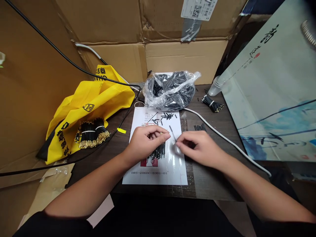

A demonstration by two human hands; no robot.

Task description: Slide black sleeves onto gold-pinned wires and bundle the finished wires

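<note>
So far, tied gold-tipped wire bundles [92,134] lie aside and the plastic bag [170,92] bulges with black pieces; left fingers [154,131] close around a black wire bunch [158,153] above a printed sheet [175,177], while right fingers [184,143] pinch a thin black piece [172,132].

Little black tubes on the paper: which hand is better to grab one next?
Probably the right hand. The left hand is gripping a bundle of black wires, while the right holds only one thin black piece, near the tubes.
</note>
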